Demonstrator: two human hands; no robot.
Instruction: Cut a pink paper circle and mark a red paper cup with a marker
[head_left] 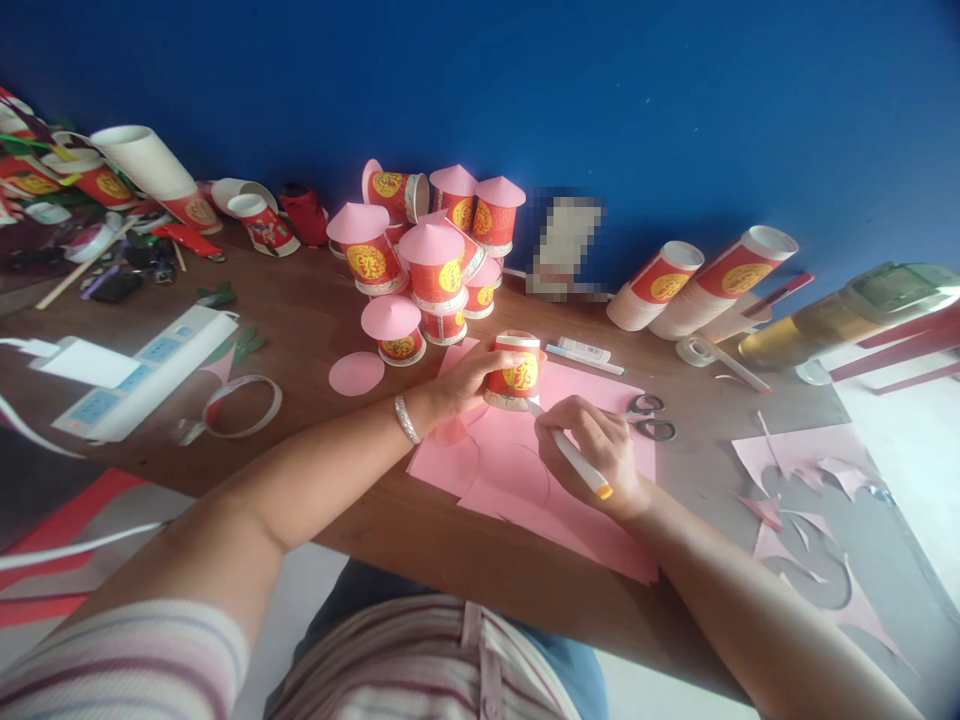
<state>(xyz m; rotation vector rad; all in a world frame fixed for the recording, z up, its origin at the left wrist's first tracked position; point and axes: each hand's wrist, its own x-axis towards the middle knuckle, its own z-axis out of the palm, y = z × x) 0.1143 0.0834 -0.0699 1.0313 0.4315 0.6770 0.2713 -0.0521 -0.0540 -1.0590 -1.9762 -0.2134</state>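
My left hand [472, 385] is wrapped round a red and white paper cup [519, 375] with a yellow emblem, just above the pink paper. In my right hand [592, 445] is a white marker [574, 462] with an orange end, its tip at the cup's lower white band; whether it touches cannot be seen. Beneath both hands lie pink paper sheets [510, 475] marked with faint round outlines. Black-handled scissors [651, 418] rest at the sheets' right edge, partly hidden. Behind the cup lie a capped pen [589, 360] and a small white item [583, 349].
Several red cups with pink cone tops [431, 245] are grouped near the blue wall. A pink disc [356, 373] lies left of the sheets. Further left is a power strip [157, 365]. Stacked cups [720, 285], a tape roll [697, 350] and paper scraps [806, 470] occupy the right.
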